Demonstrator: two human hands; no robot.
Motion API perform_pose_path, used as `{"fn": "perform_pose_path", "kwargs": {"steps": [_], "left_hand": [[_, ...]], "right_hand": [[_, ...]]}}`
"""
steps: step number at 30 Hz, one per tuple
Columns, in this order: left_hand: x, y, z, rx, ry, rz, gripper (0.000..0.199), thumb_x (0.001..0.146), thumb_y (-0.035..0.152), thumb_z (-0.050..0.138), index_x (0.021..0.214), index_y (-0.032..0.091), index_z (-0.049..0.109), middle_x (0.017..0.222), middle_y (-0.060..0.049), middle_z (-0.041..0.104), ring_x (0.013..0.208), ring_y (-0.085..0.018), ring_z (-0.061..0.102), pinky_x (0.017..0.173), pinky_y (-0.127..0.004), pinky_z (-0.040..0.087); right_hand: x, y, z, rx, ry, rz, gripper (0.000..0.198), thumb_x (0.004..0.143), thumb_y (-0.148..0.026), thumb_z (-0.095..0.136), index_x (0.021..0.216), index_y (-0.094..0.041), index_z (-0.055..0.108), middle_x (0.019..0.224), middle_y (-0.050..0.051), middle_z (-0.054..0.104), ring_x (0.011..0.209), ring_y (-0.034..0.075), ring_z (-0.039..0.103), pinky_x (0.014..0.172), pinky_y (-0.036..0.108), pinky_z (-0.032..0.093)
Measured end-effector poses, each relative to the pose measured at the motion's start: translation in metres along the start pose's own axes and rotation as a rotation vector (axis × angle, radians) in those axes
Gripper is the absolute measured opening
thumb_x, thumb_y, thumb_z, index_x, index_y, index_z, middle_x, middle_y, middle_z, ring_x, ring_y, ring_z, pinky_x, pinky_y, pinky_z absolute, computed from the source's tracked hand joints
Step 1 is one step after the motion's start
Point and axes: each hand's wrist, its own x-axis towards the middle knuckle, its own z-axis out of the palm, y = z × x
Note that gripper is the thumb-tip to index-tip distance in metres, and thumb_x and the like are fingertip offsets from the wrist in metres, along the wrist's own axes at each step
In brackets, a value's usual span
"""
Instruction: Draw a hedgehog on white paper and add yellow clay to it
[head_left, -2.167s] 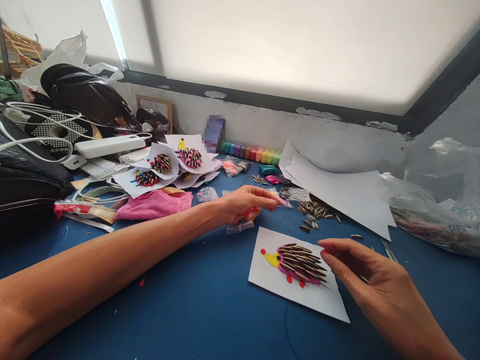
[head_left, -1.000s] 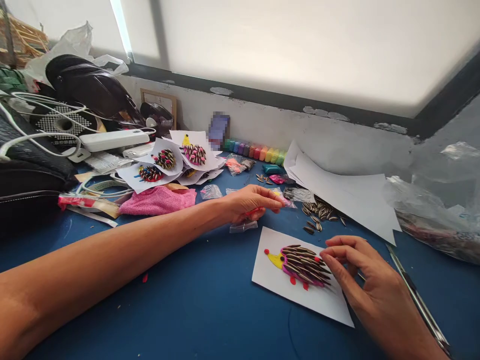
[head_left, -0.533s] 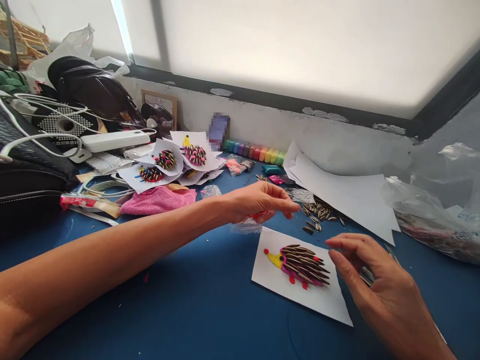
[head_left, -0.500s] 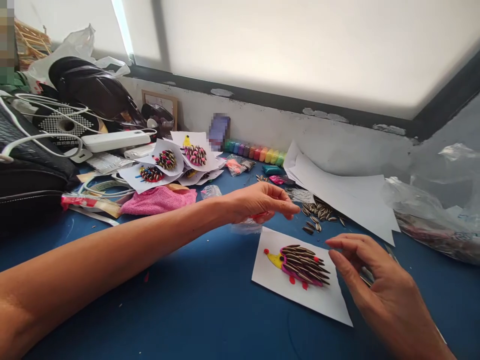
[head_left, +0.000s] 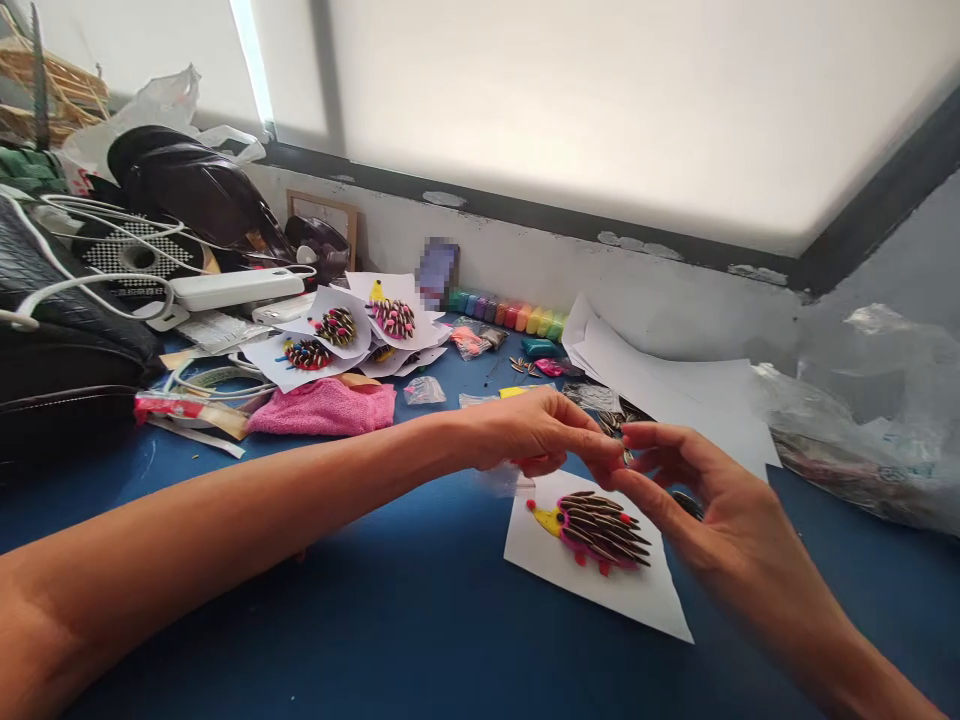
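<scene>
My left hand (head_left: 544, 432) is closed, with red clay (head_left: 541, 465) tucked under its curled fingers and a clear plastic bag (head_left: 501, 480) just below. Its fingertips meet those of my right hand (head_left: 709, 500), where a small bit of red clay (head_left: 627, 455) shows between them. Right thumb and forefinger pinch at that bit; a dark object under the palm is mostly hidden. Below both hands lies a white card (head_left: 600, 600) bearing a clay hedgehog (head_left: 600, 530). It has a yellow face, red nose, black eye, red feet, striped sunflower-seed spines and one red ball among the spines.
Sunflower seeds (head_left: 611, 422) lie behind the hands, with white paper sheets (head_left: 675, 390) and a plastic bag (head_left: 870, 430) to the right. Finished hedgehog cards (head_left: 352, 325), a pink cloth (head_left: 322, 408) and a black bag (head_left: 67, 400) stand left. Coloured clay (head_left: 510, 313) lines the wall.
My right hand has moved up and left off the card's right edge to meet my left fingertips. My left hand has shifted slightly right and down. The view has tilted a little.
</scene>
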Motion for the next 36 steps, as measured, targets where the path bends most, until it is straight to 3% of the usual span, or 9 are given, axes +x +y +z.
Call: {"fn": "perform_pose_path", "kwargs": {"steps": [4, 8, 14, 18, 20, 22, 25, 31, 36], "left_hand": [[-0.004, 0.008, 0.004, 0.011, -0.065, 0.027, 0.046, 0.087, 0.062, 0.062, 0.08, 0.017, 0.072, 0.044, 0.007, 0.04, 0.039, -0.005, 0.032, 0.04, -0.022, 0.021], [-0.007, 0.014, 0.005, 0.056, -0.078, -0.015, 0.055, 0.088, 0.068, 0.055, 0.088, 0.016, 0.075, 0.044, 0.006, 0.034, 0.041, -0.007, 0.03, 0.04, -0.022, 0.02], [-0.008, 0.019, 0.004, 0.058, -0.029, -0.002, 0.048, 0.098, 0.056, 0.047, 0.104, 0.018, 0.075, 0.064, 0.0, 0.059, 0.041, -0.006, 0.031, 0.041, -0.024, 0.022], [-0.008, 0.016, 0.003, 0.134, -0.063, -0.008, 0.05, 0.097, 0.059, 0.047, 0.105, 0.02, 0.075, 0.048, 0.004, 0.044, 0.04, -0.007, 0.032, 0.042, -0.023, 0.022], [-0.007, 0.013, 0.003, 0.142, -0.1, 0.017, 0.051, 0.098, 0.06, 0.045, 0.099, 0.019, 0.076, 0.05, 0.003, 0.048, 0.04, -0.006, 0.032, 0.042, -0.023, 0.024], [-0.006, 0.01, 0.004, 0.111, -0.116, 0.054, 0.049, 0.099, 0.056, 0.046, 0.097, 0.017, 0.075, 0.072, -0.002, 0.066, 0.041, -0.004, 0.033, 0.041, -0.024, 0.025], [-0.003, 0.007, 0.003, 0.052, -0.086, 0.062, 0.035, 0.092, 0.05, 0.062, 0.096, 0.017, 0.073, 0.099, -0.004, 0.071, 0.044, -0.002, 0.033, 0.041, -0.023, 0.024], [0.002, 0.0, 0.001, -0.026, -0.016, 0.016, 0.036, 0.079, 0.05, 0.075, 0.086, 0.016, 0.068, 0.081, 0.001, 0.068, 0.043, -0.002, 0.033, 0.04, -0.022, 0.023], [0.002, -0.002, 0.004, 0.28, 0.086, -0.066, 0.016, 0.083, 0.033, 0.07, 0.087, 0.017, 0.07, 0.078, 0.002, 0.066, 0.048, -0.005, 0.046, 0.042, -0.02, 0.034]], "right_hand": [[0.009, -0.005, 0.0, 0.035, -0.06, 0.008, 0.055, 0.078, -0.064, 0.064, 0.114, -0.023, 0.065, 0.1, 0.007, 0.073, 0.086, 0.023, 0.068, 0.077, 0.038, 0.055], [0.013, -0.01, -0.004, -0.021, -0.022, -0.073, 0.054, 0.076, -0.063, 0.067, 0.112, -0.024, 0.068, 0.1, 0.007, 0.073, 0.084, 0.023, 0.067, 0.077, 0.039, 0.054], [0.015, -0.007, -0.009, -0.052, 0.05, -0.037, 0.056, 0.073, -0.066, 0.067, 0.111, -0.025, 0.068, 0.094, 0.006, 0.074, 0.084, 0.024, 0.068, 0.072, 0.036, 0.054], [0.011, -0.006, -0.007, -0.037, 0.037, -0.053, 0.055, 0.074, -0.067, 0.066, 0.109, -0.025, 0.069, 0.094, 0.006, 0.073, 0.081, 0.022, 0.067, 0.069, 0.035, 0.054], [0.009, -0.007, -0.007, -0.023, 0.088, -0.038, 0.057, 0.071, -0.07, 0.066, 0.106, -0.024, 0.069, 0.091, 0.006, 0.073, 0.079, 0.022, 0.067, 0.064, 0.033, 0.054], [0.007, -0.007, -0.009, -0.016, 0.122, -0.006, 0.057, 0.07, -0.072, 0.066, 0.102, -0.024, 0.068, 0.084, 0.006, 0.073, 0.075, 0.022, 0.068, 0.059, 0.032, 0.053], [0.003, -0.005, -0.01, -0.006, 0.134, 0.017, 0.052, 0.069, -0.068, 0.069, 0.097, -0.024, 0.068, 0.08, 0.005, 0.073, 0.073, 0.022, 0.069, 0.058, 0.032, 0.053], [0.0, 0.001, -0.009, -0.002, 0.09, -0.016, 0.046, 0.072, -0.063, 0.07, 0.097, -0.025, 0.07, 0.081, 0.004, 0.073, 0.073, 0.021, 0.069, 0.062, 0.033, 0.055], [0.001, 0.007, -0.01, 0.045, 0.108, -0.02, 0.037, 0.078, -0.059, 0.067, 0.095, -0.027, 0.071, 0.085, 0.003, 0.074, 0.078, 0.022, 0.071, 0.066, 0.033, 0.056]]}}
